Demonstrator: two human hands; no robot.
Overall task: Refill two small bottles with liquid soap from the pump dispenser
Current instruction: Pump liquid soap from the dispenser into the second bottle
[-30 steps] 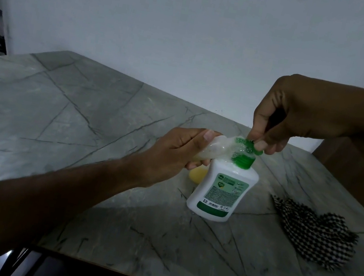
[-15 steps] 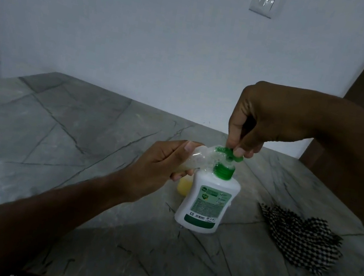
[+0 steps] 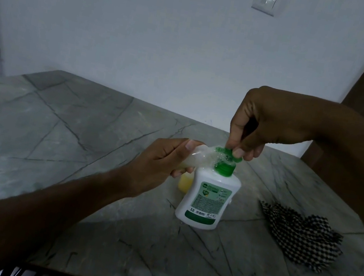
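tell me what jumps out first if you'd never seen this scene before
The white pump dispenser with its green pump head stands mid-table, and both hands meet at its top. The right hand presses the pump head from above, while the left hand holds a small clear bottle tilted against the spout. Next comes the black-and-white checked cloth crumpled to the dispenser's right, and a small yellow bottle half hidden behind it.

One head-worn camera, looking forward and down, close above the grey tabletop [image 3: 78, 144], white wall [image 3: 145, 35] behind
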